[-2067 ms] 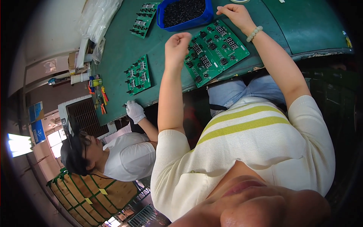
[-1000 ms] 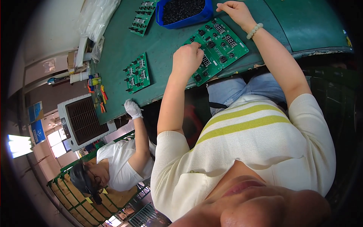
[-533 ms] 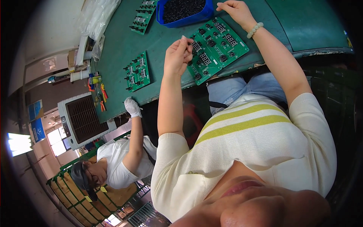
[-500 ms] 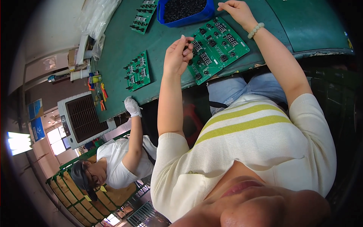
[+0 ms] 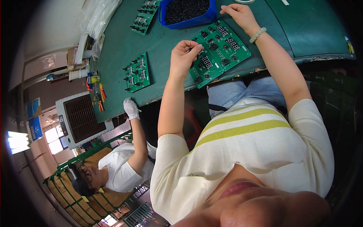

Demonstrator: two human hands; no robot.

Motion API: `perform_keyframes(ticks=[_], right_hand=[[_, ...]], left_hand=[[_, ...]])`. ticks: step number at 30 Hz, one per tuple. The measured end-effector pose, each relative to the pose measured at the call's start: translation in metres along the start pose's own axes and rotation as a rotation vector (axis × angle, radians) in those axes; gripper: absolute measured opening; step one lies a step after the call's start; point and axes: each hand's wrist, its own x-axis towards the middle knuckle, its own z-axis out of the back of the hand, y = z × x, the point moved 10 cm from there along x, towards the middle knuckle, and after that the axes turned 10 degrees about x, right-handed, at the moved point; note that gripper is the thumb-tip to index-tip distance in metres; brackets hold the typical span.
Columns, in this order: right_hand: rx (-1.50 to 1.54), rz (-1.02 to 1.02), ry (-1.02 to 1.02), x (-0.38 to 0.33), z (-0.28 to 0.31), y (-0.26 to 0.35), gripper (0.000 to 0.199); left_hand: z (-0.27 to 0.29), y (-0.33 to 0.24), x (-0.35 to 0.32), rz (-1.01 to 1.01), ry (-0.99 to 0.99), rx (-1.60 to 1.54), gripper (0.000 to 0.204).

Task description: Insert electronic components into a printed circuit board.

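A green circuit board (image 5: 216,72) with black knobs and digit displays lies in front of me, near the table's edge. Over its left part is my left hand (image 5: 184,57), thumb and forefinger pinched together just above the board; whatever they grip is hidden. My right hand (image 5: 242,17), with a beaded bracelet at the wrist, hovers beyond the board's far right corner. Its thumb and forefinger are closed in a pinch beside the blue bin (image 5: 189,25), and anything between them is too small to name. Many small black parts (image 5: 185,9) fill that bin.
Two more green boards lie left on the green table (image 5: 113,75): one nearer (image 5: 137,72), one farther (image 5: 145,18). Pliers (image 5: 102,92) rest at the left end. A co-worker's gloved hand (image 5: 131,108) touches the table edge. Clear plastic sheeting (image 5: 99,22) hangs at far left.
My left hand has turned and shifted slightly right over the board, its thumb now uppermost; dark bits seen at its fingers before are hidden. My right hand has barely moved.
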Motion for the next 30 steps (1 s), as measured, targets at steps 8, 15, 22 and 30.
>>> perform_keyframes(ticks=[8, 15, 22, 30], right_hand=[[-0.039, -0.001, 0.078, 0.001, -0.003, -0.004, 0.023], [-0.029, 0.007, 0.055, -0.001, -0.002, 0.000, 0.024], [-0.047, -0.026, 0.068, -0.001, -0.003, -0.003, 0.025], [-0.059, -0.057, 0.042, -0.002, 0.001, -0.005, 0.024]], left_hand=[[0.003, -0.006, -0.001, -0.113, -0.040, 0.326, 0.012], [-0.009, -0.028, -0.004, -0.294, -0.093, 0.824, 0.015], [-0.014, -0.034, -0.004, -0.312, -0.064, 0.909, 0.016], [-0.024, -0.040, -0.006, -0.283, -0.037, 1.108, 0.014]])
